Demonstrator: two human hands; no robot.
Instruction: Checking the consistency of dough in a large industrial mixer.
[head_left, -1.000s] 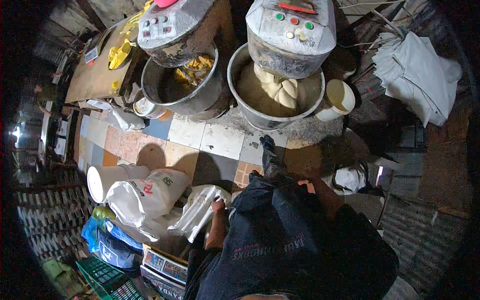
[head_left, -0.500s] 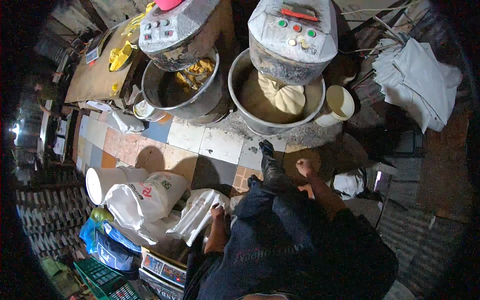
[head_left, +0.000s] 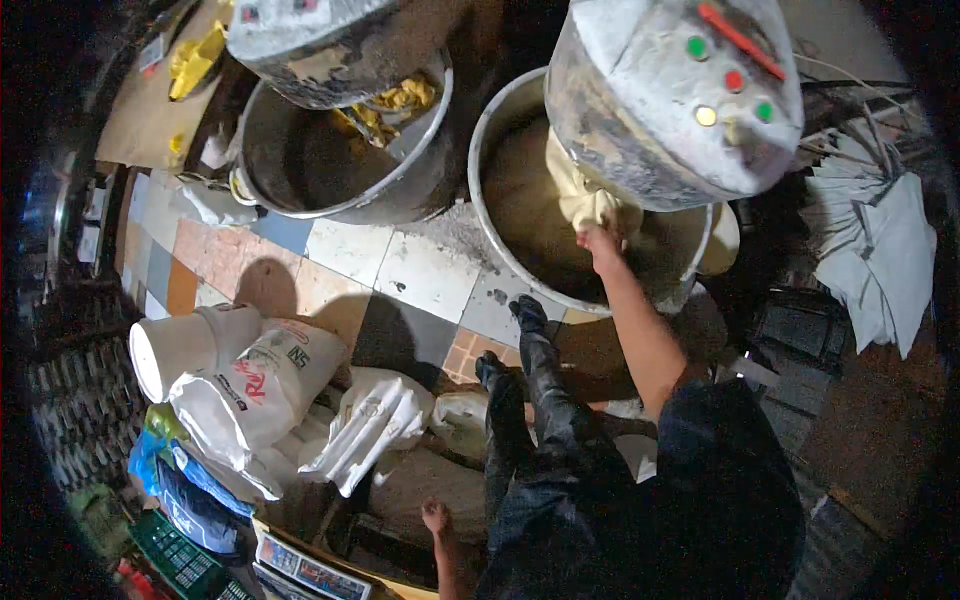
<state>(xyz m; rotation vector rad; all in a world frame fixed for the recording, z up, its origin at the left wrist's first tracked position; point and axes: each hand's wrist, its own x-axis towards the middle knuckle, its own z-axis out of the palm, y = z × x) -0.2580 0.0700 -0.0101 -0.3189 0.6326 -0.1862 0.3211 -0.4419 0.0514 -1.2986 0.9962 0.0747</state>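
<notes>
My right arm stretches out over the large metal mixing bowl (head_left: pixel 490 215) of the right-hand mixer. Inside it, my right hand (head_left: pixel 602 245) closes on the lower end of pale dough (head_left: pixel 575 190), which hangs beneath the white, worn mixer head (head_left: pixel 670 110); the fingertips are partly hidden against it. Low in the picture, my left hand (head_left: pixel 437 517) hangs beside my leg, its fingers curled, with nothing visible in them. White sacks (head_left: pixel 375 415) lie just beyond the left hand.
A second mixer's bowl (head_left: pixel 340 195) holds yellow dough at the left. A white bucket (head_left: pixel 170 360) and a filled sack (head_left: pixel 280 375) stand on the tiled floor (head_left: pixel 420 270). At the right hang white sheets (head_left: pixel 880 250); a green crate (head_left: pixel 180 550) sits lower left.
My right hand has gone from beside my leg up into the right bowl, onto the dough. My left hand has come away from the white sack and dropped lower. The view has shifted.
</notes>
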